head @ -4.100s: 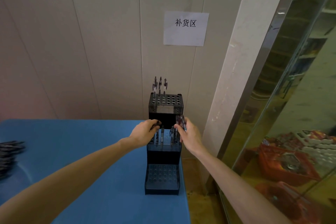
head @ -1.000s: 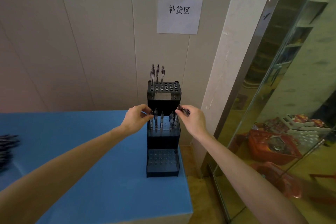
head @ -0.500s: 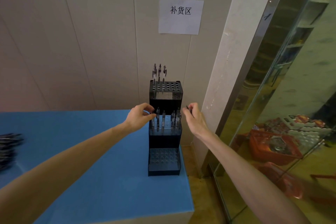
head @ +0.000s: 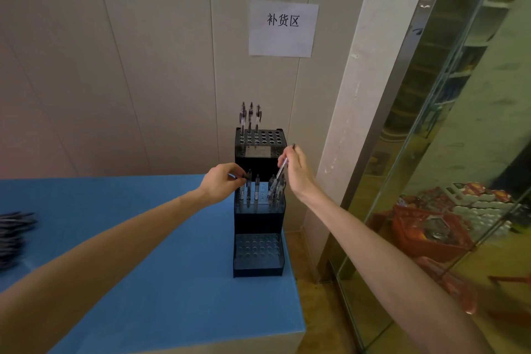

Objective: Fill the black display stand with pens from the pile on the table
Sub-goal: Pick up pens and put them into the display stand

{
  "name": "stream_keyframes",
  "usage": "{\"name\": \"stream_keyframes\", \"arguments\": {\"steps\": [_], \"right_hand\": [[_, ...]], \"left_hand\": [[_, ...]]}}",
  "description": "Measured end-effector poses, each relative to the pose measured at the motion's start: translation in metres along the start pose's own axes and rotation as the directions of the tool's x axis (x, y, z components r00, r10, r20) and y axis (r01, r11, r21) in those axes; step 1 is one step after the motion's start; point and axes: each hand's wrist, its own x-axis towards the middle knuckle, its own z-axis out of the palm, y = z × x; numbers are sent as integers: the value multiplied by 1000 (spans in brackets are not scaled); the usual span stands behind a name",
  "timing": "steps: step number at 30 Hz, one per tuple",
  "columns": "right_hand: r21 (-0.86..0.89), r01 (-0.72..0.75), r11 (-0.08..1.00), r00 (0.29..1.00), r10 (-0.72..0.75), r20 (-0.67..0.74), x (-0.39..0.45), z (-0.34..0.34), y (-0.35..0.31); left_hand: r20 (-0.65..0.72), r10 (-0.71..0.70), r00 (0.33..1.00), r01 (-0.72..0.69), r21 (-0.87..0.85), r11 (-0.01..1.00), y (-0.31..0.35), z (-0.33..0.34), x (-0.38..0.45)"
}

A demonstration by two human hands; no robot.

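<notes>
My right hand [head: 297,171] pinches a clear pen [head: 278,175], tilted, its tip down among the pens in the middle tier of the black display stand [head: 258,221]. My left hand [head: 221,184] pinches another pen's top [head: 247,177] there. Three pens [head: 250,116] stand in the top tier. The pen pile [head: 13,231] lies far left on the blue table [head: 143,253].

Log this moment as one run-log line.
step: filling middle tier | right hand: holds pen, slanted over tier | left hand: pinches standing pen | display stand: bottom tier empty
</notes>
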Motion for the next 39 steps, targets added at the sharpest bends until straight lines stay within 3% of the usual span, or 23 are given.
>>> {"name": "stream_keyframes", "arguments": {"steps": [4, 11, 16, 23, 35, 39], "right_hand": [[-64, 81, 995, 997, -81, -2, 3, 11, 1], [-155, 77, 985, 996, -82, -27, 3, 17, 21], [-339, 170, 925, 984, -176, 13, -3, 17, 28], [-210, 148, 966, 982, -169, -87, 0, 12, 26], [-447, 276, 851, 959, -271, 76, -3, 10, 30], [-595, 320, 737, 947, -262, 185, 0, 5, 25]], "left_hand": [[-2, 2, 1000, -2, 37, 999, 4, -1, -1], [-2, -23, 1000, 23, 30, 999, 6, -4, -2], [-14, -30, 999, 30, 37, 999, 7, -3, -2], [-34, -41, 999, 42, 30, 999, 8, -1, -4], [-42, -57, 997, 58, 35, 998, 9, -2, -6], [-52, -70, 996, 71, 30, 997, 11, 0, -6]]}}
